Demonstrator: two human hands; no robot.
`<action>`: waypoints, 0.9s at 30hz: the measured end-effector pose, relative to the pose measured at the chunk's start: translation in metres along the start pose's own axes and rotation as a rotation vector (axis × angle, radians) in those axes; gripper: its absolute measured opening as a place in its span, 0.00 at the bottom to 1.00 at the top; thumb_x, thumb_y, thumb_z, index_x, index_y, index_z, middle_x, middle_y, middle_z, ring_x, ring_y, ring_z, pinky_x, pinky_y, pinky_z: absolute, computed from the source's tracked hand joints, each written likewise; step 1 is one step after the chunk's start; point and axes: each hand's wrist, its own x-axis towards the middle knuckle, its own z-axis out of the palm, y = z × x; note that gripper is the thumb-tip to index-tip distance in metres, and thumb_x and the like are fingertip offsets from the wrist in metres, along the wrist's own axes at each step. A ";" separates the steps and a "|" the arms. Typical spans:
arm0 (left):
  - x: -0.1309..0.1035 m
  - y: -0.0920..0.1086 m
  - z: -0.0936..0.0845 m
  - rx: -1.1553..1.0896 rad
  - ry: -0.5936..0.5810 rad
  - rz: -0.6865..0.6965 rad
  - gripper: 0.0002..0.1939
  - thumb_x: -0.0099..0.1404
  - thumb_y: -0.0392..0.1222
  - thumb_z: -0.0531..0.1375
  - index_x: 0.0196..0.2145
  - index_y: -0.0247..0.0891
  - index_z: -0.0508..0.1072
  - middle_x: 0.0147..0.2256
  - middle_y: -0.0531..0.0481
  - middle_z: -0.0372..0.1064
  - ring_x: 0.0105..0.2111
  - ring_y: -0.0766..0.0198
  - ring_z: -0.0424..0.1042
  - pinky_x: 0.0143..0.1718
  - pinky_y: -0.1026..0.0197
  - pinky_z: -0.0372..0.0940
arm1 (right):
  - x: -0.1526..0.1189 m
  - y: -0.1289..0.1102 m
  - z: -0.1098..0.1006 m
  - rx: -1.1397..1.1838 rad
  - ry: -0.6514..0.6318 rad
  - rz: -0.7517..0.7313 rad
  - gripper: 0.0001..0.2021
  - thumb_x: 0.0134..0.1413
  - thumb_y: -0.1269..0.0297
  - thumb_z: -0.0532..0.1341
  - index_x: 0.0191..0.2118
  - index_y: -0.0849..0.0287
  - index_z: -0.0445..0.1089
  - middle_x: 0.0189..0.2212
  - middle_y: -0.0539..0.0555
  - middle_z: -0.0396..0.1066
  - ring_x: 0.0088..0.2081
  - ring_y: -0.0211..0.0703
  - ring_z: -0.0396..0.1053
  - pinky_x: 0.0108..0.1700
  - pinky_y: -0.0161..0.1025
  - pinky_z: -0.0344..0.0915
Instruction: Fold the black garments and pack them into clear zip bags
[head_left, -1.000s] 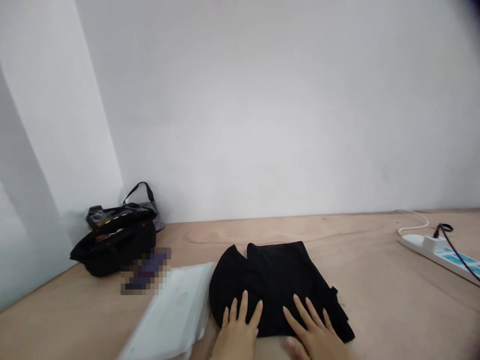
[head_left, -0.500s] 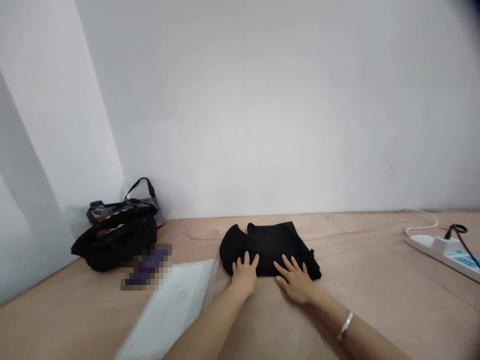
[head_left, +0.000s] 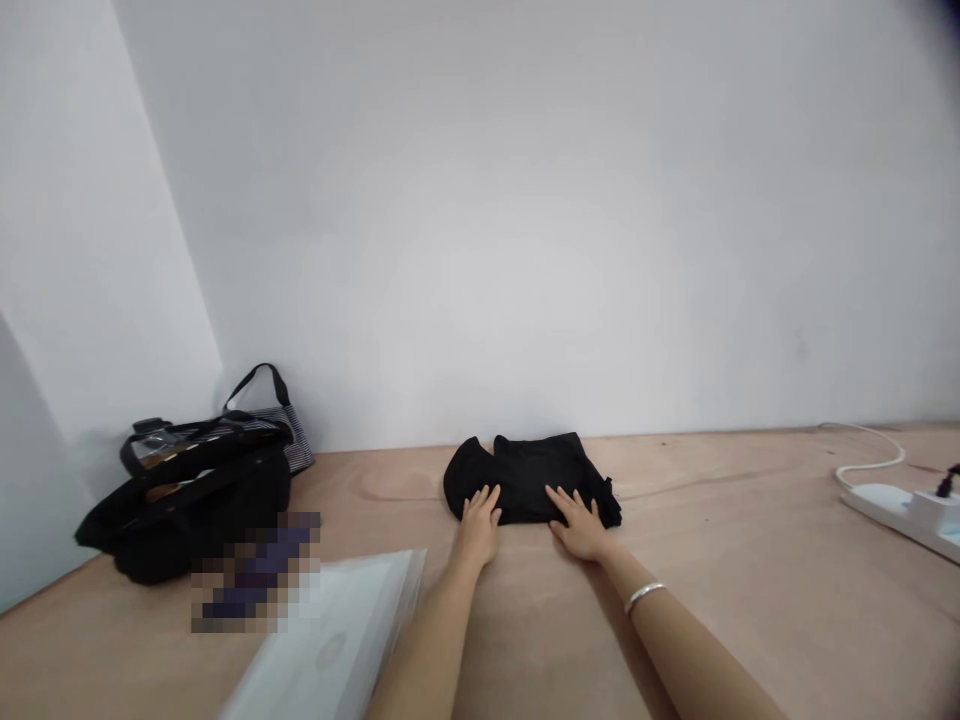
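Black, soft folded cloth is pressed flat on the pale wooden table near the wall, its near edge covered by the spread fingers of the left hand and right hand; each grip is released. Clear, glossy plastic sleeves are cut off below, partly hidden by the left forearm. A purple item is pixelated beyond recognition.
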 end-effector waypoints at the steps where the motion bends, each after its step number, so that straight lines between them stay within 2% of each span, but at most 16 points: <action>1: 0.000 -0.002 0.001 -0.014 0.021 0.000 0.21 0.66 0.36 0.45 0.57 0.39 0.56 0.58 0.45 0.52 0.57 0.60 0.50 0.57 0.53 0.44 | 0.001 0.002 -0.001 0.015 0.018 -0.002 0.31 0.53 0.64 0.51 0.61 0.49 0.40 0.62 0.52 0.41 0.61 0.51 0.35 0.58 0.54 0.33; 6: -0.003 -0.002 0.001 -0.051 0.087 0.013 0.17 0.66 0.37 0.47 0.50 0.42 0.65 0.55 0.49 0.58 0.55 0.61 0.56 0.56 0.51 0.47 | -0.002 0.009 -0.002 0.052 0.096 -0.029 0.22 0.55 0.69 0.48 0.57 0.57 0.55 0.59 0.56 0.48 0.61 0.45 0.41 0.58 0.49 0.35; 12: -0.014 0.007 -0.010 -0.034 0.135 0.013 0.17 0.67 0.36 0.46 0.48 0.42 0.68 0.51 0.51 0.64 0.51 0.62 0.61 0.54 0.54 0.51 | -0.011 0.007 0.005 0.042 0.146 -0.089 0.22 0.58 0.68 0.44 0.58 0.62 0.52 0.60 0.57 0.47 0.60 0.47 0.42 0.58 0.50 0.39; 16: -0.020 0.013 -0.016 -0.005 0.144 0.023 0.16 0.64 0.38 0.51 0.50 0.43 0.66 0.52 0.51 0.62 0.52 0.59 0.60 0.54 0.53 0.51 | -0.021 0.006 0.006 0.028 0.191 -0.105 0.22 0.56 0.70 0.44 0.56 0.65 0.57 0.57 0.57 0.54 0.59 0.48 0.47 0.58 0.47 0.44; 19: -0.021 0.015 -0.019 0.017 0.136 0.028 0.14 0.63 0.36 0.52 0.44 0.45 0.71 0.51 0.52 0.64 0.51 0.58 0.61 0.53 0.53 0.53 | -0.028 0.007 0.003 0.022 0.258 -0.096 0.22 0.54 0.72 0.46 0.55 0.66 0.58 0.55 0.58 0.58 0.57 0.44 0.53 0.57 0.42 0.48; 24: -0.020 0.017 -0.023 0.058 0.145 0.039 0.13 0.65 0.35 0.49 0.42 0.43 0.72 0.48 0.52 0.67 0.50 0.61 0.62 0.51 0.53 0.54 | -0.031 0.008 -0.003 0.003 0.334 -0.056 0.19 0.53 0.71 0.45 0.46 0.62 0.69 0.45 0.56 0.69 0.49 0.41 0.63 0.52 0.35 0.55; 27: -0.027 0.022 -0.027 0.100 0.161 0.061 0.15 0.67 0.34 0.46 0.42 0.42 0.70 0.46 0.51 0.68 0.50 0.63 0.62 0.53 0.54 0.51 | -0.035 0.006 -0.008 -0.029 0.364 -0.023 0.19 0.54 0.72 0.43 0.43 0.62 0.69 0.43 0.57 0.70 0.46 0.42 0.65 0.48 0.35 0.56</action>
